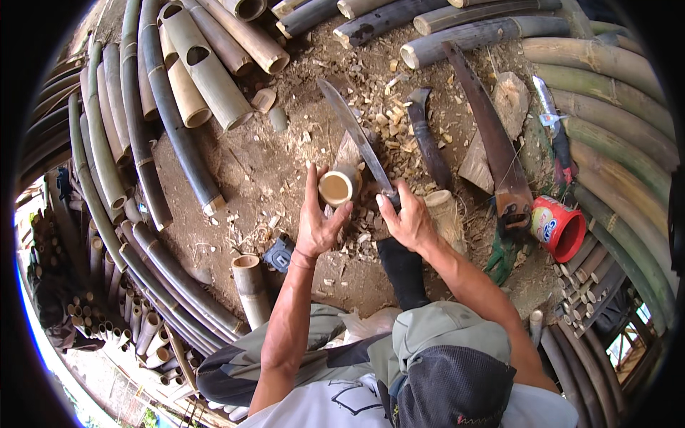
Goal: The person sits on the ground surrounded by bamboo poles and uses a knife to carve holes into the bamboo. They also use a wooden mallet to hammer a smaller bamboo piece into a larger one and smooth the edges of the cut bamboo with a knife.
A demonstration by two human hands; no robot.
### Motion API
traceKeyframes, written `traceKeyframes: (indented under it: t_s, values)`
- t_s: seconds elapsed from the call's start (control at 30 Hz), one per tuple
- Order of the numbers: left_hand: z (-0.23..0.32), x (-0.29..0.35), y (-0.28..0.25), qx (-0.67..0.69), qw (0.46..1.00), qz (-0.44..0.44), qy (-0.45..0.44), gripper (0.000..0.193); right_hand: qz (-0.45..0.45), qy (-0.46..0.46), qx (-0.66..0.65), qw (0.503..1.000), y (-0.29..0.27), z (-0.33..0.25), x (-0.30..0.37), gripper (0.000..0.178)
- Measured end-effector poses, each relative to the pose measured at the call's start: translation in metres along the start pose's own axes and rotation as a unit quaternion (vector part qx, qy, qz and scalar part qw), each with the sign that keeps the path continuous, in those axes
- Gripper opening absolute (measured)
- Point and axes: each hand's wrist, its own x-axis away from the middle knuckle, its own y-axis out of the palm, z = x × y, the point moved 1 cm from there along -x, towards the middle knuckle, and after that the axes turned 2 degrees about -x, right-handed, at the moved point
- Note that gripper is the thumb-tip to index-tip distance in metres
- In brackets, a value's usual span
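My left hand (319, 222) grips a short bamboo piece (340, 187), thumb and fingers on either side of its round open end. The piece lies against a wooden block (349, 151) on the ground. In my right hand (409, 220) is a machete (360, 143), held by its handle, the long blade slanting up and left past the bamboo piece. The blade looks just above or beside the bamboo; whether they touch I cannot tell. Wood chips (399, 121) lie scattered around both hands.
A handsaw (492, 135), a dark curved sheath-like piece (429, 143), a knife (553, 121) and a red container (560, 230) lie to the right. A tape measure (279, 253) and an upright bamboo section (250, 285) sit at left. Long bamboo poles (175, 114) surround the dirt ground.
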Motion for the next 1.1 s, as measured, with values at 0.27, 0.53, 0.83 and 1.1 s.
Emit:
traceKeyframes:
  t_s: [0.27,0.53,0.83,1.1]
  values:
    - [0.004,0.002,0.011,-0.061,0.996,0.049,-0.036,0.078,0.052,-0.144,-0.102,0.983,-0.015,-0.039,0.003,0.033]
    - [0.001,-0.004,0.009,-0.089,0.995,0.043,-0.002,0.076,-0.065,-0.026,0.021,0.997,-0.010,-0.005,-0.015,0.036]
    - [0.007,0.001,0.010,-0.072,0.997,0.021,-0.006,0.075,-0.105,0.056,0.071,0.990,0.008,0.039,-0.003,0.037]
    - [-0.004,0.001,0.002,-0.034,0.999,-0.036,0.020,0.103,-0.059,0.050,0.003,0.997,-0.007,0.001,0.004,0.040]
